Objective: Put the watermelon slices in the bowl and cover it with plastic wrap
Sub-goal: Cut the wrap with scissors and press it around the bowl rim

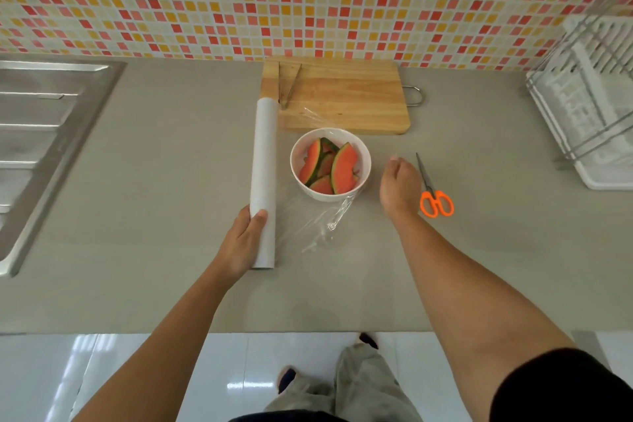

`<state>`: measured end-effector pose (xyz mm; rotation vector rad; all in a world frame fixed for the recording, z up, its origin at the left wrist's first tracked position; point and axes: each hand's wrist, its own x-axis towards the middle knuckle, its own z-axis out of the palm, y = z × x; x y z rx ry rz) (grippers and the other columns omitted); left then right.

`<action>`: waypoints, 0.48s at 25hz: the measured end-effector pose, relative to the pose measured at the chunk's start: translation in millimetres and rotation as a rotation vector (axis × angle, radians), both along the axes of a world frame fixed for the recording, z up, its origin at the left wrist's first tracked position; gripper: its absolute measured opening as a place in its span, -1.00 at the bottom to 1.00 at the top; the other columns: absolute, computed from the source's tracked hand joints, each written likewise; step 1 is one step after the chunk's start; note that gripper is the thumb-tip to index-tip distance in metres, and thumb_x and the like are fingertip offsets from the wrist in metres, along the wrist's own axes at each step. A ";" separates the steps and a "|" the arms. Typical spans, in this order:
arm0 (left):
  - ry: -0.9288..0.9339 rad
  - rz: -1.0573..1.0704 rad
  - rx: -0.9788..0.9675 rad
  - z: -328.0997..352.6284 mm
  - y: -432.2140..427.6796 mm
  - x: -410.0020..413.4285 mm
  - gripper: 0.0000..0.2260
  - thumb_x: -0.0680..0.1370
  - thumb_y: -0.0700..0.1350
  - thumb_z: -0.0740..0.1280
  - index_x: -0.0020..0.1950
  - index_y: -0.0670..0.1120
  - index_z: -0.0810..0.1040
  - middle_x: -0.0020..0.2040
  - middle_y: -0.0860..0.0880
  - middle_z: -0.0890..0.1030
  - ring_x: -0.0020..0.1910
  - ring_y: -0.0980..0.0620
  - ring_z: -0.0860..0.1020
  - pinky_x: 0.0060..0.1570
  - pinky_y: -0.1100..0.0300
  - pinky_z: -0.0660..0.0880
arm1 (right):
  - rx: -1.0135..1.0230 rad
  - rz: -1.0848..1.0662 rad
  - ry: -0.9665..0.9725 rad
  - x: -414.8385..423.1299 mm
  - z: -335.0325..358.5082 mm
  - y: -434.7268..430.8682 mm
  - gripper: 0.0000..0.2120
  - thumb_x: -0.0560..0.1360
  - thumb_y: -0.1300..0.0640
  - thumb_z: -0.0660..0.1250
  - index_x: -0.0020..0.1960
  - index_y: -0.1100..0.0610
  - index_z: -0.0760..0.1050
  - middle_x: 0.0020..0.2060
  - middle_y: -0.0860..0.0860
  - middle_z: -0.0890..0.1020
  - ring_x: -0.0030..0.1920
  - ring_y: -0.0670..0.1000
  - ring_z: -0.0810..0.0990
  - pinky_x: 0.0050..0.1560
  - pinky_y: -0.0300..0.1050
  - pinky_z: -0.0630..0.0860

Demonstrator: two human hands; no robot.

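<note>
A white bowl (295, 161) stands on the grey counter (154, 181) with the watermelon slices (343, 168) inside it, red flesh up and green rinds showing; at its 9 o'clock, just beside it, lies the plastic wrap roll (263, 161), running lengthwise from near to far; the left hand (244, 240) grips the roll's near end, thumb on top and fingers curled round its side. Clear film (324, 221) comes off the roll and lies wrinkled on the counter at the bowl's 6 o'clock, touching its base; more of it glints at 12 o'clock, over the near edge of the wooden cutting board (346, 96) \- how far it covers the bowl's mouth is hard to tell. Metal tongs (289, 87) rest on the board's left part. At the bowl's 3 o'clock hovers the right hand (399, 189), fingers curled away from the camera \- whether they pinch the film I cannot tell; just beyond it, also at 3 o'clock, lie orange-handled scissors (435, 193).
</note>
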<state>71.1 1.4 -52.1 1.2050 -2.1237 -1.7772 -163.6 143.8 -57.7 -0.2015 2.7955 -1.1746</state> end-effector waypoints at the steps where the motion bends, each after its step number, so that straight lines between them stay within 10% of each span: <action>1: 0.007 -0.002 -0.011 -1.0 -0.8 0.2 -0.67 0.63 0.08 0.09 0.35 0.01 0.31 0.15 0.02 0.47 0.05 0.09 0.47 0.04 0.13 0.35 | 0.164 -0.017 0.079 -1.2 -0.4 14.8 -0.74 0.53 0.20 0.15 0.12 0.30 0.49 0.10 0.26 0.54 0.12 0.25 0.46 0.08 0.03 0.32; 4: 0.025 -0.014 -0.026 -2.8 0.0 0.9 -0.70 0.63 0.08 0.08 0.33 0.03 0.31 0.14 0.02 0.46 0.01 0.19 0.46 0.01 0.14 0.34 | 0.449 -0.146 0.046 0.0 -5.1 52.8 -0.61 0.43 0.23 0.29 0.23 0.28 0.34 0.21 0.26 0.41 0.22 0.26 0.36 0.17 0.08 0.32; 12: 0.024 -0.008 -0.086 -3.8 -0.3 -3.4 -0.68 0.63 0.05 0.08 0.34 -0.03 0.32 0.14 -0.03 0.46 0.03 0.02 0.46 0.01 0.12 0.33 | 0.461 -0.142 -0.096 -9.8 -3.8 62.9 -0.68 0.56 0.21 0.21 0.27 0.29 0.31 0.22 0.33 0.41 0.23 0.33 0.41 0.18 0.11 0.36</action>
